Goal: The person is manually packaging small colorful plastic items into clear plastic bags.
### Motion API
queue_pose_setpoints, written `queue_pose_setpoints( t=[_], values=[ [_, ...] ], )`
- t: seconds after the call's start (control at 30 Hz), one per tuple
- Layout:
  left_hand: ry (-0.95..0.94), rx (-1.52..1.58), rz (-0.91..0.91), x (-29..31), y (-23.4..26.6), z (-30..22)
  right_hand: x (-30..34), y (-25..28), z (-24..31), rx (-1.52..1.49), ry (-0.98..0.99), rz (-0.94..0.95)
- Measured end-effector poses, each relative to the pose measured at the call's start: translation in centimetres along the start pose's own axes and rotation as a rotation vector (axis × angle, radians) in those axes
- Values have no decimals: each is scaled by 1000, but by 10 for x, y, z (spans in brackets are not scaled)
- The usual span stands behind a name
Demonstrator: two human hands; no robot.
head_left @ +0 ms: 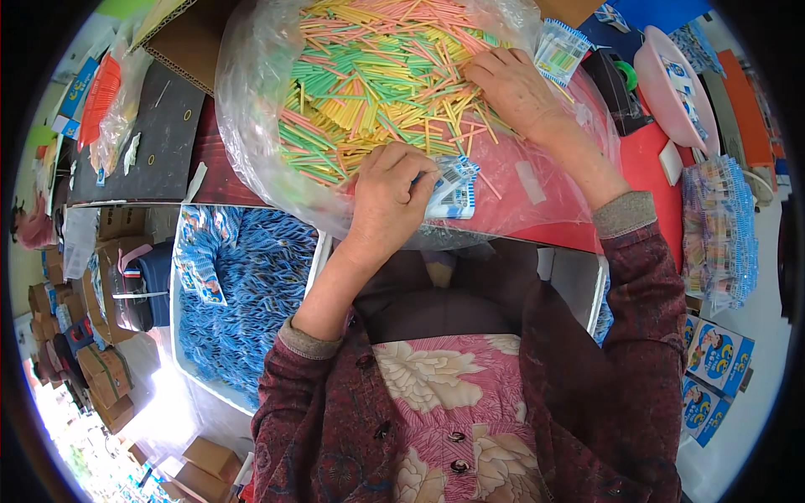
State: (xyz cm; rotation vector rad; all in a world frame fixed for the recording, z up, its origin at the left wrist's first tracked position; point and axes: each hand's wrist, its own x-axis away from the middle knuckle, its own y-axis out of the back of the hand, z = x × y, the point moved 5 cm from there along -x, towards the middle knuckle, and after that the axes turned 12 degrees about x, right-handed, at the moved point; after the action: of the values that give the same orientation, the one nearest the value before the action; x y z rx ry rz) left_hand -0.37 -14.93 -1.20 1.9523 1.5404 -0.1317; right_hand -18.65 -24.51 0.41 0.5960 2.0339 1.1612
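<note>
the left hand is at the bag's near edge, its fingers curled in toward the thumb; a blue-and-white packet lies just beside them, one edge running behind the fingertips, so i can't tell whether it is gripped. thin pink, yellow and green sticks lie just beyond that hand. farther over on the right, the right hand has its bent fingers close together, tips down on the sticks; i can't tell if it has pinched any.

the sticks lie in a heap in a wide-mouthed clear plastic bag, spread on the red bench, with a few loose ones toward the near right side. below the bench edge, to the left, a white-rimmed bin is heaped with blue packets.

past the right hand, another packet lies near its fingers, a black holder carries a green ring, and a pink basin contains more blue-and-white packets. beyond the bag on the left is an open cardboard box; farther left, a red basket is partly covered by clear plastic.
</note>
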Motion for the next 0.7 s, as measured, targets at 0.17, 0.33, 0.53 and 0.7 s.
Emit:
queue_pose_setpoints(
  t=[0.17, 0.33, 0.53, 0.7],
  values=[
    [8, 9, 0, -3, 0, -1, 5, -4, -1, -17, 42, -53],
    [6, 4, 1, -2, -2, 1, 9, -12, 0, 32, 80, -28],
    [-13, 0, -4, -1, -1, 1, 5, -15, 3, -24, 15, 23],
    [0, 33, 0, -1, 0, 3, 4, -17, -3, -118, -92, 38]
  ],
)
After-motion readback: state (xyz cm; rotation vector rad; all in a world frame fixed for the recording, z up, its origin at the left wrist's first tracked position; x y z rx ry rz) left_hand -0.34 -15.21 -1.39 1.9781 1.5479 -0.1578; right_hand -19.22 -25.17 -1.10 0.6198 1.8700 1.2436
